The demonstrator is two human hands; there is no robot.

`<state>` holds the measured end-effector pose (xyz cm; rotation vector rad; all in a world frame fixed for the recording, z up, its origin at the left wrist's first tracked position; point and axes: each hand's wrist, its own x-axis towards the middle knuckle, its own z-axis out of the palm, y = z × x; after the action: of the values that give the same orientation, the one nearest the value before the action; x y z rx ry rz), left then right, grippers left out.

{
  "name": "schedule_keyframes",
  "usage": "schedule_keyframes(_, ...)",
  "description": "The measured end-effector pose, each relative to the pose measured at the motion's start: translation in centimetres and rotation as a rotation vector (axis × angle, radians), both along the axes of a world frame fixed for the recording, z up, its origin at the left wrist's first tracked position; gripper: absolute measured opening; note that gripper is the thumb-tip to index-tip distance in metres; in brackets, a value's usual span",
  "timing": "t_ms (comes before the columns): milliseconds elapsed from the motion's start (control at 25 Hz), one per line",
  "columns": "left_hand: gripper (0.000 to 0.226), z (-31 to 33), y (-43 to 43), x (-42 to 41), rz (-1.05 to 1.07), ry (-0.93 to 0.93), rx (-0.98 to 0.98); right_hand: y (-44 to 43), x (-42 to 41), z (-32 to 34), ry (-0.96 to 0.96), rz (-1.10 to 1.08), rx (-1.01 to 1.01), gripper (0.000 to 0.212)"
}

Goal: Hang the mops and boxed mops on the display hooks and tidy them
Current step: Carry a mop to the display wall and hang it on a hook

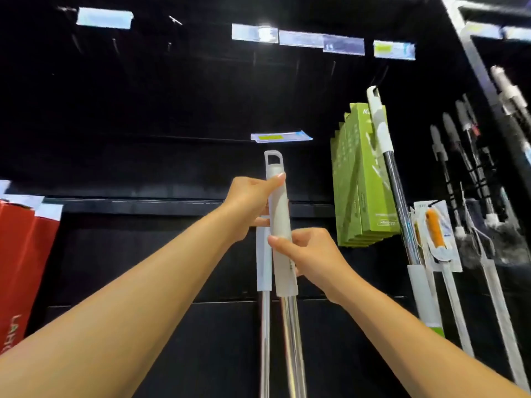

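Two mop handles stand upright before a black display wall. The nearer mop (280, 214) has a pale grey grip with a hanging loop at its top and a shiny metal pole below. My left hand (247, 202) grips its upper part, thumb near the loop. My right hand (307, 251) pinches the same grip lower down. A second mop handle (263, 265) with a white grip stands just behind and left of it, partly hidden by my left hand. Green boxed mops (359, 179) hang on a hook to the right, with another mop (385, 145) hanging in front of them.
Bare hooks (172, 20) and price tags (254, 33) run along the top of the wall; one tag (281, 137) sits just above the loop. Red boxes (20, 254) stand at the left. Dark-handled brushes (459, 168) and a packaged orange tool (436, 234) hang at the right.
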<state>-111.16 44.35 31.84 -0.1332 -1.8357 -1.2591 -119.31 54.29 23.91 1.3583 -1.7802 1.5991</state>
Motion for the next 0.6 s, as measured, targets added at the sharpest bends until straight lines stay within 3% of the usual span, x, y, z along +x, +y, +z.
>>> schedule_keyframes(600, 0.048, 2.4, -4.1, -6.5, -0.013, -0.070, -0.036, -4.0, -4.9, 1.5, -0.066, 0.025, -0.020, 0.028)
